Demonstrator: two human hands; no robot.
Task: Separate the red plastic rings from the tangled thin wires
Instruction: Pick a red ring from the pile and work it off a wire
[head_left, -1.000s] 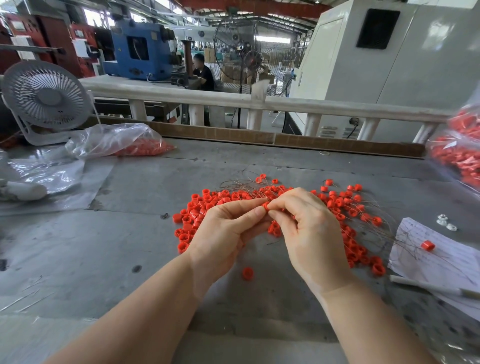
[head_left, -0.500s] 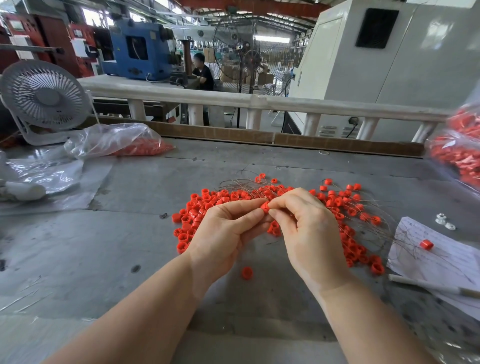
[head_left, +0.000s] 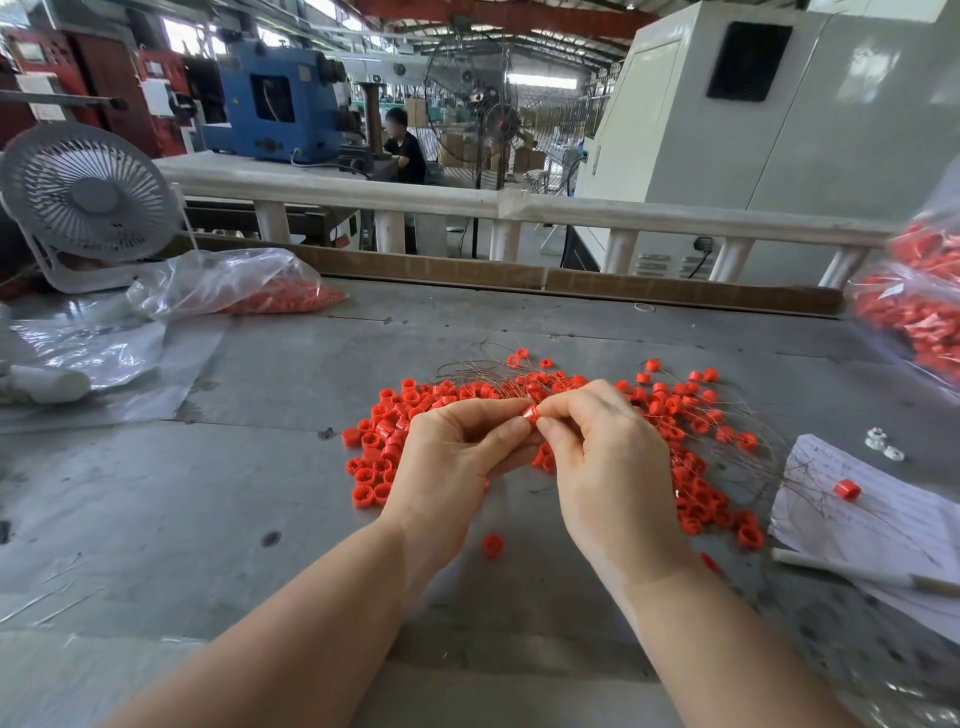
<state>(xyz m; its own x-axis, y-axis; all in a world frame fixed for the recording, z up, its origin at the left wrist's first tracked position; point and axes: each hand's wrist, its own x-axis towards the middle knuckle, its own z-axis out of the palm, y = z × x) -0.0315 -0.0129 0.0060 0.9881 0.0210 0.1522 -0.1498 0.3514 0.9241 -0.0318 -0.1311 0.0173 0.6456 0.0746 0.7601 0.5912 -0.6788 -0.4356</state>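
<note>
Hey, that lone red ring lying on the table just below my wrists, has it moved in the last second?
No. The lone ring lies at the same spot beside the dark table mark.

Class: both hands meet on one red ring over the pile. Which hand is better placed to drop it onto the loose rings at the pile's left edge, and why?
Left. The left hand pinches the ring and lies right beside those loose rings; the right hand would have to cross over.
</note>
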